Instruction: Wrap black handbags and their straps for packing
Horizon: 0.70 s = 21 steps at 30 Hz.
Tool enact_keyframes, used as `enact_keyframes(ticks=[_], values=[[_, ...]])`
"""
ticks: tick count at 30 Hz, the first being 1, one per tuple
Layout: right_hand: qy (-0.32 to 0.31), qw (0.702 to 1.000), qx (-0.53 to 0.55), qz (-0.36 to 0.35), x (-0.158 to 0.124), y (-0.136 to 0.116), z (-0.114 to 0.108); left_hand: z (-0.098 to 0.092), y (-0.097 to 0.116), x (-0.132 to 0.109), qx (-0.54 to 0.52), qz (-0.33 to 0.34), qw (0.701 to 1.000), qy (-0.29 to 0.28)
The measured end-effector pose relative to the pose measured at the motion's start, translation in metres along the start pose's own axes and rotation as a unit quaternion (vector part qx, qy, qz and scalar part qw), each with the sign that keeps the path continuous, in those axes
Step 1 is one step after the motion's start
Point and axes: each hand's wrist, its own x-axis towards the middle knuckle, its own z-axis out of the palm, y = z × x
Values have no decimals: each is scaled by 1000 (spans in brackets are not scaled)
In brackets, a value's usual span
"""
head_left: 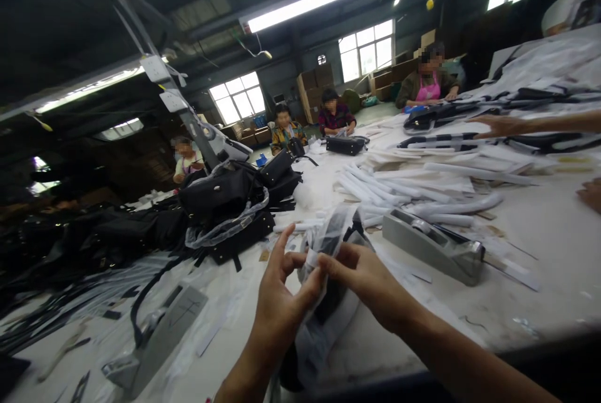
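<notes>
A dark strap in translucent white wrapping (328, 237) stands up between my hands near the front of the table. My left hand (288, 284) pinches the wrapping between thumb and index finger, with another finger raised. From the right, my right hand (364, 271) pinches the same wrapping, its fingertips close to the left thumb. Below the hands, more of the dark, wrapped item hangs toward the table's front edge, partly hidden by my left wrist. Just right of the hands sits a grey tape dispenser (432, 246).
Black bags (225, 196) are piled at left behind a second tape dispenser (159, 340). White padding strips (375, 187) lie beyond my hands. Another person's hand (502, 124) reaches in from the right over black straps. Several people sit farther back. Scissors (81, 387) lie front left.
</notes>
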Motion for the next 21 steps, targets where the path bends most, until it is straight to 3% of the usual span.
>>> enact_keyframes(ticks=[4,9,11,13,16,19,21], values=[[27,999,9,-18,15,7,9,-10,-3,-4,-52,26,998,10],[45,998,-21,-44,46,4,14,-27,-38,-28,-68,29,983,170],[30,997,-37,-62,59,-4,16,-22,-56,-48,-53,-2,988,146],[26,995,-35,-90,70,-15,17,-10,-68,-67,-47,-5,995,85],[26,994,-37,-102,76,-27,12,9,-76,-82,-30,60,997,24],[9,992,-111,-63,71,-23,-5,14,-82,-76,-20,101,994,-28],[13,975,-215,-50,66,-10,-21,7,-95,-60,-12,63,997,-48]])
